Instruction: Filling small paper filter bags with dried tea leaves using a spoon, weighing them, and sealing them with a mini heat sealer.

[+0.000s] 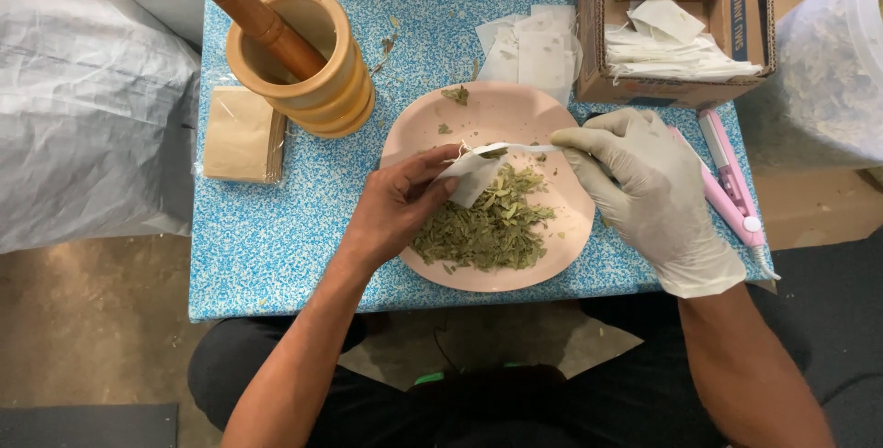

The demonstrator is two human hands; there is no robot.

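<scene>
A pink plate [487, 112] on a small blue speckled table [276, 246] holds a heap of crushed green dried leaves [487, 227]. My bare left hand [395, 204] pinches a small white paper pouch [474, 172] over the leaves. My right hand [644, 186], in a pale glove, holds a white spoon-like tool [524, 148] whose tip sits at the pouch's mouth with a few leaves on it.
A wooden mortar [308, 62] with a pestle [244, 6] stands at the back left, beside a stack of brown sachets [239, 133]. Loose white pouches [533, 48], a cardboard box [681, 25] of pouches, a pink handheld sealer [731, 181] and plastic bags [828, 52] surround the plate.
</scene>
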